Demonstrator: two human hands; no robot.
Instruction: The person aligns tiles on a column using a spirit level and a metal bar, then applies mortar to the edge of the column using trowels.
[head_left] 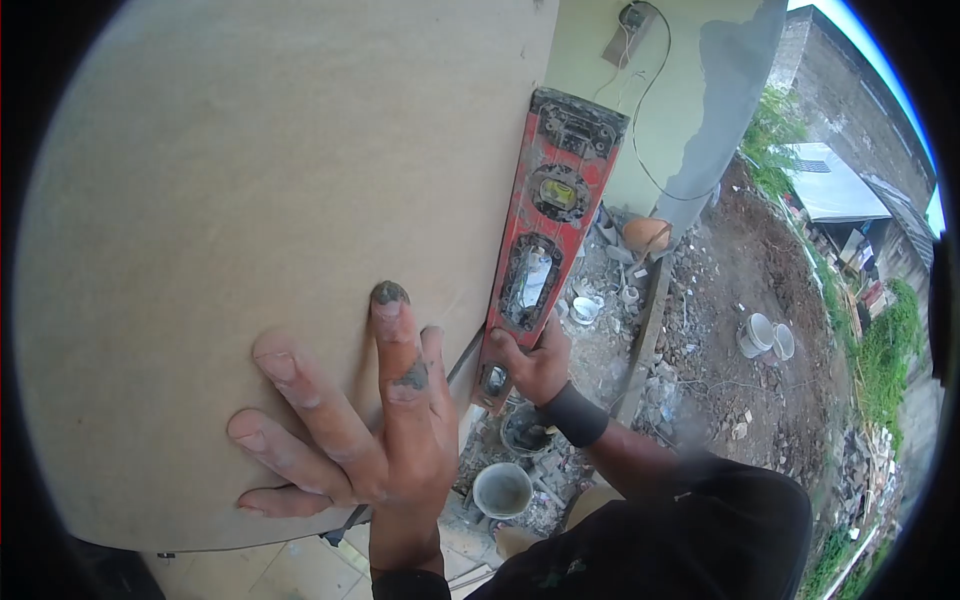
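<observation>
Holding a red level [549, 228] at one o'clock, with right hand [543, 366] closed around its lower end, beside a beige panel [230, 270] at nine o'clock. Spreading left hand [402, 455], with fingers apart, over that panel at seven o'clock (contact hard to tell). Overlooking a bucket [503, 514] near six.

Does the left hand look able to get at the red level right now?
Probably yes: the left hand, spread against the pale panel, is close to the red level, with nothing visible between them. The right hand grips the lower end, leaving the upper part uncovered.
</observation>
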